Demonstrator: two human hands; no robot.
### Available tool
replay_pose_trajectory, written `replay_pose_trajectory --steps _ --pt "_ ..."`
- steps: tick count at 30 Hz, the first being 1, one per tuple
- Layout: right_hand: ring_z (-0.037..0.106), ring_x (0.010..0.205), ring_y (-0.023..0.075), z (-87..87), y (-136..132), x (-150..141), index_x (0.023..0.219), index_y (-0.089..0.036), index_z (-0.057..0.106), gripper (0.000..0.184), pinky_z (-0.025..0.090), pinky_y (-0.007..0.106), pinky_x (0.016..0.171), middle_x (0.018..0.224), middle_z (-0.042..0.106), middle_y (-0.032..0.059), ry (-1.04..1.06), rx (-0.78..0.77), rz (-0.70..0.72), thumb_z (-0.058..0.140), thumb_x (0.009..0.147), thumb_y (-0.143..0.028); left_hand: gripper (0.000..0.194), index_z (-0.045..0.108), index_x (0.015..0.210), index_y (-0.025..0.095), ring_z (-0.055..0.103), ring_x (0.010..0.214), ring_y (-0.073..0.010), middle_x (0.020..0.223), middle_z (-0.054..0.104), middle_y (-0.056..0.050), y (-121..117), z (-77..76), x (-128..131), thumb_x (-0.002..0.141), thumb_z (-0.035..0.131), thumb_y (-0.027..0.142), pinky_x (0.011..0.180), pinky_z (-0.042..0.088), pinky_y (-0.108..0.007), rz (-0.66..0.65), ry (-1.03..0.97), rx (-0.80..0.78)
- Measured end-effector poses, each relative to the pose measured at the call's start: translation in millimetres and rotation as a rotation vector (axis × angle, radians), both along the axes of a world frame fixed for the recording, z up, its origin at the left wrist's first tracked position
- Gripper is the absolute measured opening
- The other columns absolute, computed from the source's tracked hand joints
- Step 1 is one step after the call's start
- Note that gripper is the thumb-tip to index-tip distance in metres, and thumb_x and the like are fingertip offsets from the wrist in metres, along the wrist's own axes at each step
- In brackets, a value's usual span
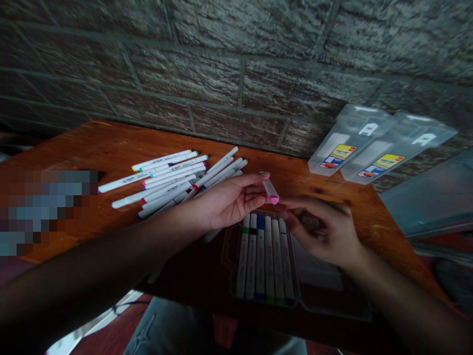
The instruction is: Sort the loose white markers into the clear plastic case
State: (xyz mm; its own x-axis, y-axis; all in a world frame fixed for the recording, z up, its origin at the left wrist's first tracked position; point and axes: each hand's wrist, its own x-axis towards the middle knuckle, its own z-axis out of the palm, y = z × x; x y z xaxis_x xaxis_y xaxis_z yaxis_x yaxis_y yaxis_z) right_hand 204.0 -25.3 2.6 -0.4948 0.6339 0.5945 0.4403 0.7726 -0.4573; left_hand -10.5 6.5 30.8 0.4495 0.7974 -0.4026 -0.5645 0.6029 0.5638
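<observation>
A white marker (270, 188) with a pink end sits in my left hand (232, 199), its shaft between the thumb and the fingers and its pink end pointing down. My right hand (325, 227) reaches in from the right with its index fingertip at the pink end and the thumb a little apart below. Whether that fingertip touches the marker I cannot tell. Beneath both hands lies an open clear plastic case (231, 261), its left half holding a row of several white markers (264, 261). The case's lid half (332, 296) extends to the right.
Several loose white markers (173, 177) with coloured ends are heaped on the wooden table (84, 153) at the left, partly behind my left forearm. Two clear plastic boxes (384, 143) with labels stand at the back right. A stone-block wall (221, 64) borders the table.
</observation>
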Motion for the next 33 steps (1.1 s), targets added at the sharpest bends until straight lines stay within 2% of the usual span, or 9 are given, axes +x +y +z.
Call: replay_pose_trajectory --steps 4,8,12,15,18,20,22,27,33 --pt "0.07 0.058 0.0116 1.5 -1.9 0.5 0.125 -0.02 0.067 0.035 0.055 0.02 0.049 0.088 0.079 0.0025 0.015 -0.029 -0.017 0.071 0.09 -0.015 0.027 0.068 0.085 0.009 0.069 0.052 -0.01 0.066 0.07 -0.005 -0.2 -4.3 0.5 0.1 0.046 0.005 0.053 0.058 -0.015 -0.018 0.015 -0.009" --pt "0.072 0.066 0.0144 5.4 -7.0 0.2 0.138 -0.025 0.061 0.053 0.06 0.024 0.058 0.095 0.078 0.0031 0.043 0.061 -0.052 0.078 0.088 -0.022 0.023 0.071 0.084 0.008 0.072 0.062 -0.0116 0.074 0.074 -0.007 -4.2 -13.3 3.6 0.098 0.053 0.006 0.063 0.061 -0.018 -0.135 0.0 0.113" --pt "0.071 0.067 0.0156 10.0 -12.4 -0.2 0.131 -0.024 0.067 0.04 0.06 0.026 0.059 0.088 0.075 0.0041 -0.043 0.24 0.006 0.075 0.092 -0.024 0.014 0.071 0.084 0.009 0.074 0.067 -0.0148 0.076 0.075 -0.007 -11.8 -17.7 6.1 0.094 0.063 0.014 0.065 0.062 -0.023 -0.232 0.017 0.251" --pt "0.071 0.067 0.0158 11.1 -14.7 0.5 0.12 -0.022 0.072 0.026 0.058 0.026 0.058 0.087 0.074 0.0057 -0.084 0.324 0.015 0.073 0.094 -0.025 0.006 0.069 0.087 0.011 0.072 0.065 -0.0146 0.074 0.073 -0.003 -16.6 -19.0 6.6 0.087 0.073 0.016 0.062 0.061 -0.024 -0.195 0.025 0.314" --pt "0.072 0.07 0.0167 10.4 -15.2 1.4 0.117 -0.022 0.075 0.023 0.058 0.026 0.06 0.086 0.075 0.0057 -0.05 0.344 -0.004 0.071 0.094 -0.021 0.023 0.067 0.105 0.014 0.073 0.064 -0.0153 0.079 0.075 -0.003 -20.9 -20.6 5.9 0.084 0.077 0.018 0.06 0.06 -0.024 -0.169 0.098 0.333" --pt "0.072 0.07 0.0165 10.5 -14.9 1.5 0.118 -0.023 0.075 0.024 0.058 0.026 0.059 0.086 0.075 0.0052 -0.014 0.33 -0.027 0.072 0.094 -0.02 0.04 0.06 0.124 0.018 0.074 0.064 -0.017 0.082 0.076 -0.004 -24.0 -20.5 4.9 0.087 0.076 0.022 0.059 0.06 -0.026 -0.189 0.166 0.371" --pt "0.071 0.067 0.0152 11.3 -14.5 1.0 0.119 -0.023 0.075 0.025 0.057 0.025 0.057 0.085 0.076 0.0043 0.025 0.312 -0.038 0.073 0.094 -0.019 0.049 0.052 0.137 0.022 0.074 0.065 -0.0176 0.082 0.077 -0.004 -26.9 -19.1 3.8 0.092 0.071 0.025 0.061 0.061 -0.028 -0.19 0.21 0.443" --pt "0.071 0.068 0.0142 12.8 -13.5 -0.2 0.117 -0.022 0.073 0.022 0.057 0.024 0.059 0.086 0.076 0.0037 0.089 0.308 -0.02 0.071 0.095 -0.019 0.025 0.067 0.12 0.016 0.075 0.072 -0.0181 0.087 0.077 -0.008 -29.0 -17.0 3.7 0.098 0.063 0.027 0.068 0.063 -0.03 -0.242 0.212 0.55" --pt "0.071 0.069 0.0141 10.3 -13.5 0.5 0.12 -0.024 0.071 0.025 0.057 0.024 0.06 0.086 0.075 0.003 0.111 0.303 -0.02 0.071 0.095 -0.02 0.021 0.074 0.108 0.015 0.074 0.072 -0.0169 0.089 0.077 -0.008 -27.4 -21.1 6.4 0.094 0.069 0.029 0.068 0.062 -0.029 -0.254 0.24 0.573"
